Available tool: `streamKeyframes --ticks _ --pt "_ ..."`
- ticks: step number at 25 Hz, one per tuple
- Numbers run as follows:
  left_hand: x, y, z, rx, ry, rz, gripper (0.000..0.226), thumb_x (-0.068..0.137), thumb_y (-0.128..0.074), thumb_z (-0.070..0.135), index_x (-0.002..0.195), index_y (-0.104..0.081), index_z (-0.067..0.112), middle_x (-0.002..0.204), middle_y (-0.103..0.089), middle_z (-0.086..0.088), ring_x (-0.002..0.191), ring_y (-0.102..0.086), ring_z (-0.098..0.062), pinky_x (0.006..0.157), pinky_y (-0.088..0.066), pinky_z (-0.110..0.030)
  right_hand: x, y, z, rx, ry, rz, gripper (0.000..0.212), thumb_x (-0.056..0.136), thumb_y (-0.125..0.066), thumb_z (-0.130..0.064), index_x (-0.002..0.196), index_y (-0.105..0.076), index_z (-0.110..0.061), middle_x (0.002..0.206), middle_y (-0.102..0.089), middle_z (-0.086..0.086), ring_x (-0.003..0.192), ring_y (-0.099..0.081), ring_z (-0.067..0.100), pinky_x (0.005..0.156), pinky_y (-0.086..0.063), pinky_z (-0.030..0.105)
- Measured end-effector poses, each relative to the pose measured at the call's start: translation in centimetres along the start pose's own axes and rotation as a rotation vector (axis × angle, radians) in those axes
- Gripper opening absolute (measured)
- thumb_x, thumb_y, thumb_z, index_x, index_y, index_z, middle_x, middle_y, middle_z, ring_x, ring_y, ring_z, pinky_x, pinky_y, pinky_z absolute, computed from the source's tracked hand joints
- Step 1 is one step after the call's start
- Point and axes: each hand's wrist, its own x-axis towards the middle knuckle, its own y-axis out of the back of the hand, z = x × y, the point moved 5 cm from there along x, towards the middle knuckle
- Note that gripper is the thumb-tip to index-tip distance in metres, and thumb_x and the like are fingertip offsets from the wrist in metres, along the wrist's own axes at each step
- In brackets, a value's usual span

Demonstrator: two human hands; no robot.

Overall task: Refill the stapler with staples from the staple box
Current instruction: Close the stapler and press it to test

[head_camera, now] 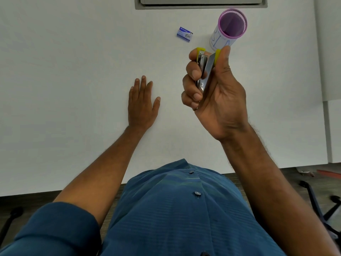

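Above the white bench (73,52), the right hand (219,100) holds a stapler (204,71) up in the air, well clear of the surface. Its fingers (193,72) are curled round one side of the metal body and the thumb lies along the other, so the grip closes fully on the stapler. The stapler points away from the person, its two yellow-tipped arms spread apart at the far end like a narrow V, with the metal channel showing between them.

The left hand (142,106) lies flat on the bench, palm down, fingers straight and slightly spread, thumb out to the side; it holds nothing.

The staple box (184,34), small and blue and white, sits on the bench beyond both hands, well apart from the left hand and near the far end of the stapler as seen from the head camera. Just to its right stands a purple mesh cup (230,27) with a white paper label wrapped round its lower part.
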Motion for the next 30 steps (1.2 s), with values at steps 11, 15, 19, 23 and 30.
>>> streamKeyframes --ticks 11,15,19,23,30 --pt "0.10 -0.10 -0.01 0.024 0.009 0.005 0.063 0.104 -0.032 0.050 0.157 -0.027 0.017 0.168 -0.017 -0.008 0.156 -0.012 -0.027 0.126 -0.011 -0.042 0.15 -0.18 -0.01 -0.045 -0.001 0.008 0.059 0.108 -0.007 -0.045 0.110 -0.055 -0.009 0.082 -0.055 0.000 0.050 -0.042 0.008 0.048 -0.031 0.023" --pt "0.09 -0.03 0.03 0.024 0.004 0.016 0.062 0.105 -0.032 0.049 0.157 -0.027 0.016 0.168 -0.017 -0.008 0.156 -0.012 -0.027 0.126 -0.011 -0.042 0.24 -0.16 -0.05 -0.032 -0.005 0.002 0.059 0.108 -0.007 -0.045 0.109 -0.054 -0.010 0.083 -0.055 0.000 0.050 -0.044 0.008 0.049 -0.028 0.025" --pt "0.16 -0.07 0.01 0.032 0.008 0.018 0.062 0.105 -0.033 0.049 0.157 -0.026 0.017 0.168 -0.017 -0.008 0.156 -0.012 -0.027 0.126 -0.010 -0.041 0.34 -0.11 -0.06 -0.002 -0.008 -0.010 0.059 0.108 -0.008 -0.045 0.110 -0.055 -0.009 0.085 -0.056 0.001 0.052 -0.046 0.009 0.050 -0.029 0.025" --pt "0.20 -0.13 -0.03 0.032 0.012 0.015 0.063 0.105 -0.033 0.050 0.158 -0.026 0.017 0.168 -0.016 -0.007 0.156 -0.012 -0.027 0.126 -0.010 -0.041 0.33 -0.09 -0.10 0.020 -0.011 -0.022 0.059 0.108 -0.009 -0.045 0.110 -0.056 -0.009 0.085 -0.056 0.001 0.053 -0.048 0.009 0.050 -0.031 0.025" --pt "0.04 0.04 0.05 0.012 -0.004 0.016 0.063 0.105 -0.029 0.049 0.158 -0.026 0.016 0.168 -0.016 -0.008 0.156 -0.012 -0.027 0.127 -0.012 -0.043 0.29 0.09 -0.24 0.014 0.007 0.012 0.052 0.109 -0.014 -0.043 0.106 -0.056 -0.011 0.083 -0.054 -0.001 0.052 -0.045 0.009 0.050 -0.026 0.026"
